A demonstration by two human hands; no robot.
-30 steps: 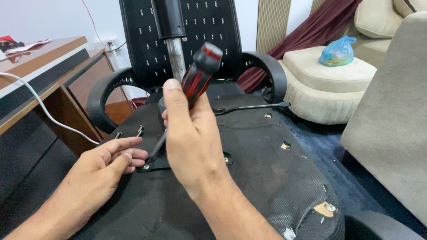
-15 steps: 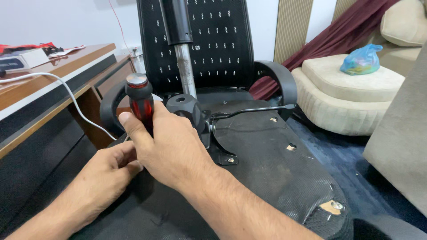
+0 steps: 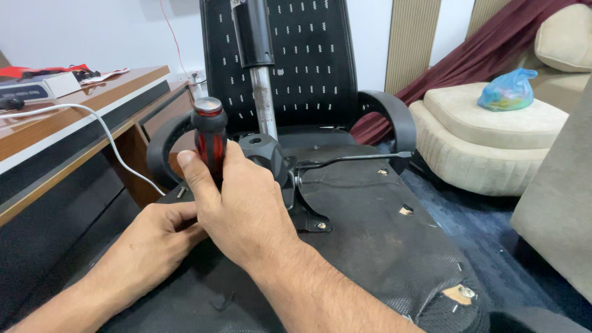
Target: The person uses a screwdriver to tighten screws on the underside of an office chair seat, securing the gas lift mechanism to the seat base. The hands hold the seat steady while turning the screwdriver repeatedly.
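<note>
Black mesh chair (image 3: 370,246): laid over with the seat underside facing up; the perforated backrest is seen at 12 o'clock and the curved armrests at 10 and 2 o'clock.
Desk (image 3: 74,129): brown wood with a dark front, placed at 9 o'clock of the chair; a white cable (image 3: 105,132) is draped over its edge.
Cream sofa (image 3: 493,142): set at 2 o'clock, well apart from the work; a blue plastic bag (image 3: 509,89) rests on its cushion.
Gas cylinder (image 3: 259,68): black sleeve over a bright metal rod, standing upright from the seat mechanism (image 3: 271,163); a thin lever (image 3: 351,159) runs from the mechanism toward 3 o'clock.
Right hand (image 3: 243,206): fingers are wrapped firmly around the screwdriver grip, with the thumb pressed up along its side.
Left hand (image 3: 157,231): rested on the seat underside at 8 o'clock of the right hand; fingers are curled together near the hidden tool tip, and whether anything is pinched cannot be told.
Screwdriver (image 3: 209,139): red and black handle, held close to upright.
Long axis: run from 12 o'clock at the handle cap down to 6 o'clock; the shaft and tip are hidden behind the hands.
Governing relation: the tip is judged to lie directly below the right fist, beside the left fingertips; the right hand is the nearer one.
Loose bolt (image 3: 181,192): lying on the seat base, just at 11 o'clock of the left hand.
</note>
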